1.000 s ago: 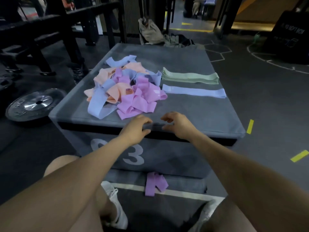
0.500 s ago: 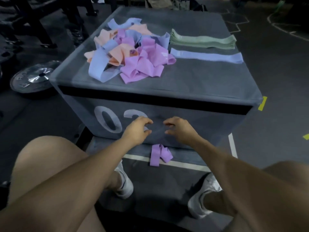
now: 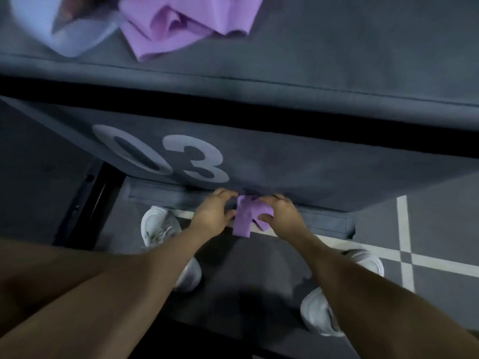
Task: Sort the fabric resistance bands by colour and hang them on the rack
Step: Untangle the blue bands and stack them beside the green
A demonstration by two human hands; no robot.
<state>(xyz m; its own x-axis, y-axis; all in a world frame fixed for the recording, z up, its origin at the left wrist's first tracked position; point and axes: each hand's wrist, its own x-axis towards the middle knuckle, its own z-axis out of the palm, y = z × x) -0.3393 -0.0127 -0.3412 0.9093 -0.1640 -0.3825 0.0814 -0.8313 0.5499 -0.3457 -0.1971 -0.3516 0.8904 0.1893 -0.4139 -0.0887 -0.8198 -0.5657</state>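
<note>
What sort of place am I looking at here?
Most likely a gym floor. A padded grey plyo box marked "03" stands on dark matting with white floor lines, fabric resistance bands lie on top of it, and both hands hold a fallen purple band at its base.

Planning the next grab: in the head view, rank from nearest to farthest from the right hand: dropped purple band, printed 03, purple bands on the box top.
From the right hand:
1. Dropped purple band, in its fingers, low by the floor.
2. Printed 03, up-left on the box front.
3. Purple bands on the box top, farthest, at the frame's upper edge.
</note>
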